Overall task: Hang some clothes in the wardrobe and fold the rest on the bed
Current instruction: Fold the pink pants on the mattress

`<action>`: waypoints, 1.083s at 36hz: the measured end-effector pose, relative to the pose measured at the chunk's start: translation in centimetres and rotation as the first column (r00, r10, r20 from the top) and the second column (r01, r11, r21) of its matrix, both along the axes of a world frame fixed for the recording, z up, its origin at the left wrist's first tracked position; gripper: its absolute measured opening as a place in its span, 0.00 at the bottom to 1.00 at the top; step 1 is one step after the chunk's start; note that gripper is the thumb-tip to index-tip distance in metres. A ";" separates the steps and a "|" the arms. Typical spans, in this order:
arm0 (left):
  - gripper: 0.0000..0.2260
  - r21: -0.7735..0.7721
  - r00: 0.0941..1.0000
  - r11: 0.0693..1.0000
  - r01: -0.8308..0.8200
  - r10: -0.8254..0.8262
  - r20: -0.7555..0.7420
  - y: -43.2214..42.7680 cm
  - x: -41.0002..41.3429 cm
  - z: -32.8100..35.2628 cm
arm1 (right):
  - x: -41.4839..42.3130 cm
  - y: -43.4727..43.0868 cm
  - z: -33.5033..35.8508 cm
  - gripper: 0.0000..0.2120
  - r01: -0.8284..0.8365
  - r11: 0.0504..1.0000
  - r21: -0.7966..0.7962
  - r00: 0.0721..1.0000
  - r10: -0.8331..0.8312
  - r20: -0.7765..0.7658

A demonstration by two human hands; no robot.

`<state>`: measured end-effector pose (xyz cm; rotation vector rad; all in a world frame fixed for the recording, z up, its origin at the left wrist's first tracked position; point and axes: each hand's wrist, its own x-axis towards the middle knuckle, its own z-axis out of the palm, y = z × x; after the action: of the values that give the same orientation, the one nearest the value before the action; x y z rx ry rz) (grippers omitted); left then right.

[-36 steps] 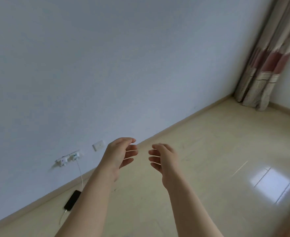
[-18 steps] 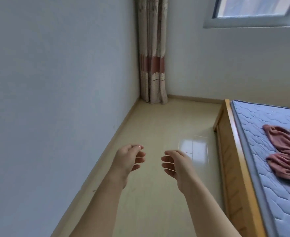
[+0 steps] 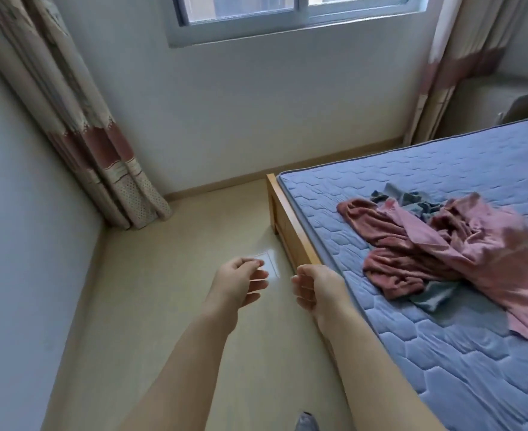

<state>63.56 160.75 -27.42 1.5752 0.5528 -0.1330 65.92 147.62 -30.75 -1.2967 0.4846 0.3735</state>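
Lower centre: left hand [image 3: 237, 281] and right hand [image 3: 318, 287] loosely curled, empty, same as 1 s ago. View has swung from bare wall to the bed [image 3: 290, 225], right of frame. Clothes [image 3: 443, 244]: 1 pink-and-grey heap, unfolded on the mattress, centre right. Wardrobe not in view. Nothing hung or folded yet; picking from the heap looks next.

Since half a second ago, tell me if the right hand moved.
Yes. The right hand has shifted rightward, toward the wooden bed frame, now overlapping its edge.
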 end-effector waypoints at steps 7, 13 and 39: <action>0.09 -0.013 0.990 0.990 0.140 -0.140 0.023 -4.7 12.4 1.9 | 10.6 -4.8 1.9 0.08 0.134 0.990 0.038 0.991 -0.134 0.001; 0.08 -0.049 0.965 0.966 0.255 -0.257 -0.046 -8.9 21.1 0.3 | 15.5 -10.2 0.1 0.07 0.315 0.949 0.029 0.947 -0.313 -0.067; 0.04 -0.050 0.445 0.470 0.881 -0.860 -0.251 -26.3 52.1 -8.3 | 35.9 -19.7 -7.5 0.07 0.918 0.396 0.008 0.373 -0.857 -0.357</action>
<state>115.70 134.40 -35.73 1.8101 -0.1621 -1.1414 101.85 127.90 -38.21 -0.5818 1.3124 -0.3389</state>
